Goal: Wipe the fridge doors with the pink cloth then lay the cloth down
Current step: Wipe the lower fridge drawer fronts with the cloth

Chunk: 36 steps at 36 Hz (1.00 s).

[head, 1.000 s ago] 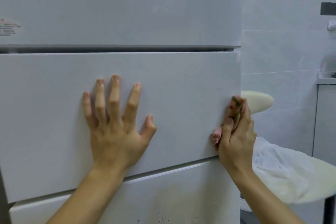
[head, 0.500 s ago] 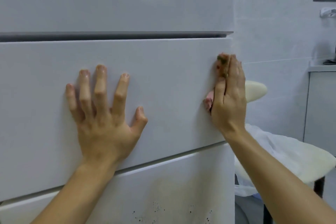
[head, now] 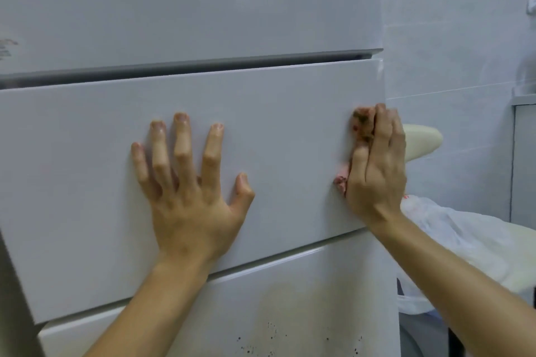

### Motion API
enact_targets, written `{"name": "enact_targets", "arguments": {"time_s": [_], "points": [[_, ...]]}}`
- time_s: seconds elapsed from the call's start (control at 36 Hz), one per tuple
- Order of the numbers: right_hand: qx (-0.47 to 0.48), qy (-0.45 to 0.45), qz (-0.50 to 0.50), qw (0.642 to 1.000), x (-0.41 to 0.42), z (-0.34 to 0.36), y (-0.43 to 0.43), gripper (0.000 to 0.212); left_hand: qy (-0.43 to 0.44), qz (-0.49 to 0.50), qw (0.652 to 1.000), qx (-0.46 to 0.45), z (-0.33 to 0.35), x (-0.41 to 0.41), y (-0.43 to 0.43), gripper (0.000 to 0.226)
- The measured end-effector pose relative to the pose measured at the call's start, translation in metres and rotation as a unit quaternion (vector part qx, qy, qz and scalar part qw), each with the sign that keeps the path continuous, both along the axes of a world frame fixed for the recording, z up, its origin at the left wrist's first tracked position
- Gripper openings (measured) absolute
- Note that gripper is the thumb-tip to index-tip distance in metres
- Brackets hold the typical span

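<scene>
Fridge door [head: 275, 113] | left grip [head: 191, 206] splayed, released | pink cloth [head: 341, 182] under right grip [head: 377, 171], clasped

Soft, cool, even indoor light; faint shadows beside the fingers [head: 182, 139] on the fridge door [head: 87, 168]; slight blur, lines bowing near edges

The glossy pale-grey fridge doors [head: 87, 168] show as 3 flat panels stacked one above another. A dark grey gap runs between the top panel and the middle one. The lowest panel carries dark specks and a yellowish stain. The small crumpled pink cloth [head: 362, 124] sits against the right edge of the middle panel, gripped and pressed there by the right hand [head: 377, 171]. Only a brown-soiled top end and a pink lower corner show.
</scene>
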State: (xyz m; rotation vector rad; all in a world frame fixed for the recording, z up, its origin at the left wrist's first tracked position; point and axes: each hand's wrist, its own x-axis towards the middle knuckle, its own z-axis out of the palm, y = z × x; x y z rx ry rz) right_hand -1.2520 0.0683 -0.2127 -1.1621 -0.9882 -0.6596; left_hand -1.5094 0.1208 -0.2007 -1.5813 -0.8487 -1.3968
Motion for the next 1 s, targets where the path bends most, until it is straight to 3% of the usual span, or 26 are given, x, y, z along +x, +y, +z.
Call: {"name": "enact_targets", "arguments": {"time_s": [0.17,0.25,0.44,0.64,0.72,0.89,0.94,1.0], "points": [[0.02,-0.083,-0.052,0.995,0.0,0.064,0.014,0.06,0.005,0.0,1.0,0.001,-0.001,0.0,0.001,0.066],[0.016,-0.123,-0.05,0.991,-0.005,0.046,0.01,0.059,-0.002,0.0,1.0,0.01,-0.001,0.0,0.003,0.066],[-0.026,-0.271,-0.01,0.962,-0.042,-0.067,0.004,0.055,-0.001,0.007,1.0,0.003,-0.002,-0.001,0.001,0.067],[-0.029,-0.34,-0.031,0.939,-0.026,-0.041,0.003,0.052,0.011,0.008,1.0,-0.009,0.0,-0.003,-0.004,0.067],[-0.003,-0.3,-0.046,0.953,-0.02,0.002,0.007,0.05,0.017,-0.005,1.0,-0.024,0.001,-0.006,-0.008,0.067],[0.043,-0.055,-0.044,0.997,-0.05,0.071,0.02,0.056,0.037,-0.025,0.999,-0.018,0.004,-0.023,-0.013,0.058],[0.047,-0.03,-0.042,0.998,-0.063,0.07,0.022,0.057,0.049,-0.028,0.998,-0.008,0.003,-0.029,-0.011,0.056],[0.043,-0.06,-0.024,0.997,-0.075,0.058,0.021,0.059,0.062,-0.035,0.997,0.001,0.002,-0.034,-0.007,0.056]]}}
